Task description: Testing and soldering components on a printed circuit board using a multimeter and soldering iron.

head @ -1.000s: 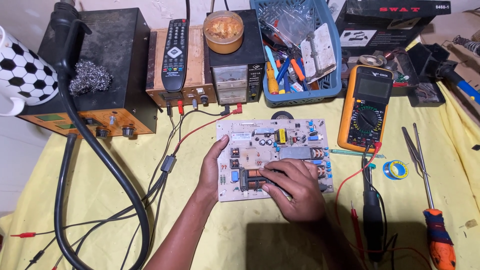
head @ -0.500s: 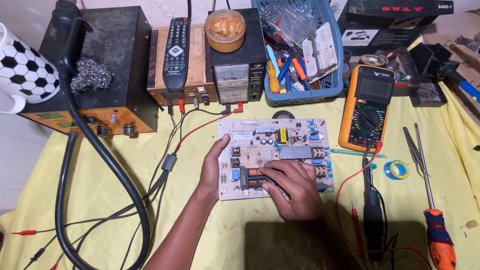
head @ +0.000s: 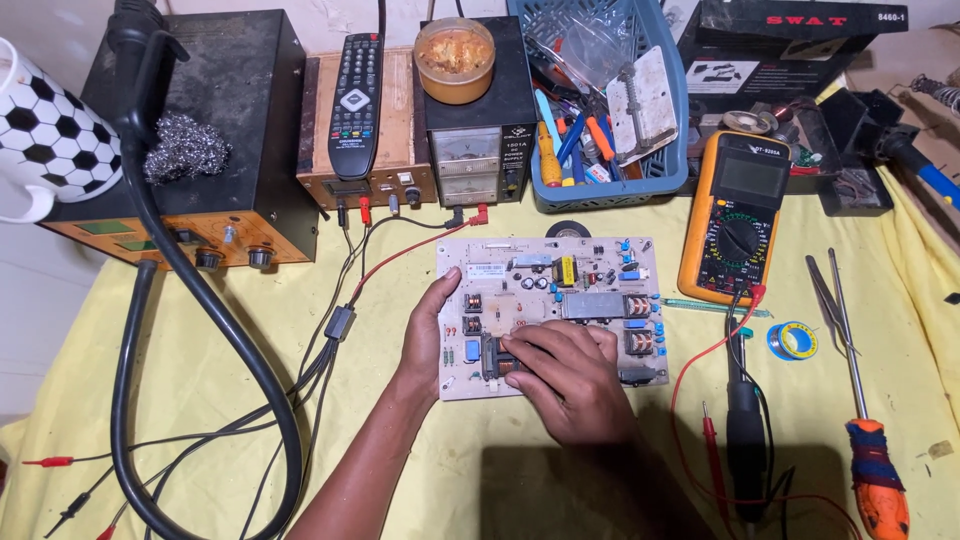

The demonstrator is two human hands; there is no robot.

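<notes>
Circuit board point(head: 555, 300), pale, populated with coils, capacitors and a finned heat sink, lies flat on the yellow-covered desk point(head: 200, 400); taken as landmark for all positions. Left hand point(head: 428, 330) lies along the board's left edge, thumb on the top face near the left margin, fingers tucked at the edge: grip closed lightly on the board, steadying it. Right hand point(head: 570, 375) rests on the board's lower middle, fingertips pressed down on a dark component there; whether anything is pinched between them cannot be told, as the fingers hide it. Right of the board, just beside it, an orange-cased multimeter point(head: 735, 215), with red leads trailing down the desk. Further right: a small blue solder reel point(head: 793, 340), tweezers point(head: 835, 300) and an orange-handled screwdriver point(head: 877, 470). Behind the board: a blue basket point(head: 600, 190) of hand tools, a small black bench supply point(head: 478, 150) carrying an open tin of amber paste point(head: 455, 55), and a wooden box with a remote control point(head: 355, 100) on it. Far left of the board: a black station point(head: 200, 130) with steel wool on top and a thick black hose point(head: 200, 300) curving across the desk.
</notes>
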